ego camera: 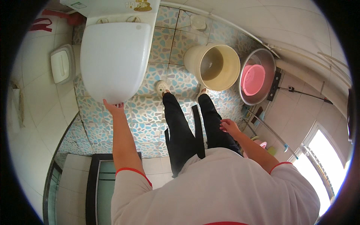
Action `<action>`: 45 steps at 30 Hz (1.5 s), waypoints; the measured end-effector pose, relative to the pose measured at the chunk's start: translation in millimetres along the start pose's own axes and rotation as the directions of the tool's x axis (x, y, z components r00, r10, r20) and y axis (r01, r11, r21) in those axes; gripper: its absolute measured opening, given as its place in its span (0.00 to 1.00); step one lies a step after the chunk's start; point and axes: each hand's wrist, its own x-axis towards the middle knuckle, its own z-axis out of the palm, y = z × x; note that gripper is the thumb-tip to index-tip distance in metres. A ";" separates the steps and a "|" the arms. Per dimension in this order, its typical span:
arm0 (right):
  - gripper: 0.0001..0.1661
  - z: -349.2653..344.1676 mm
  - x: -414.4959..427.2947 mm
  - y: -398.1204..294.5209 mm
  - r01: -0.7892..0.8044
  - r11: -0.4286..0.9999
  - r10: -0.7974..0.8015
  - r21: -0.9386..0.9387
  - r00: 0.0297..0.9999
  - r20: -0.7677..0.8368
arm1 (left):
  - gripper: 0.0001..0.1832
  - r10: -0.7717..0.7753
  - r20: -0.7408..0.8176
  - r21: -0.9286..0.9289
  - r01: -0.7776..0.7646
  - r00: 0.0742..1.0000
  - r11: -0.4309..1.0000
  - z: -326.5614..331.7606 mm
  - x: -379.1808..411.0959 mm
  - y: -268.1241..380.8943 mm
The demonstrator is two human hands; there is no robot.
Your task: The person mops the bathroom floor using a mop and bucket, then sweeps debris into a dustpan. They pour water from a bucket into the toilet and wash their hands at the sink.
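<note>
My left hand is at the front edge of a white toilet lid. The palm faces up, with the fingers curled under the rim and partly hidden by it. The lid looks lowered over the bowl, in front of the cistern. Over my right thigh, my right hand hangs with its fingers loosely bent and nothing in them. A cream plastic bucket with murky water in it stands on the floor just ahead of my right foot.
Right of the bucket, a metal basin holds a pink plastic basin. Long-handled poles lean at the right wall. A floor drain lies near the back pipe. Left is a wall-mounted paper holder; below, a dark-framed glass door.
</note>
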 end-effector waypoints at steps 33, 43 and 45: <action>0.17 11.7 4.9 -6.0 0.066 0.976 -0.071 0.208 0.997 0.018 | 0.45 0.177 0.764 0.635 -0.672 0.621 -0.381 80.8 27.8 -14.0; 0.17 7.0 12.6 -7.6 0.112 0.958 -0.131 0.264 0.990 0.057 | 0.30 0.045 0.850 0.348 -0.495 0.525 -0.796 32.4 -83.3 6.2; 0.17 10.9 1.3 -3.4 0.119 0.951 -0.148 0.285 0.986 0.081 | 0.27 -0.010 0.924 0.176 -0.448 0.382 -0.877 54.9 -170.7 59.2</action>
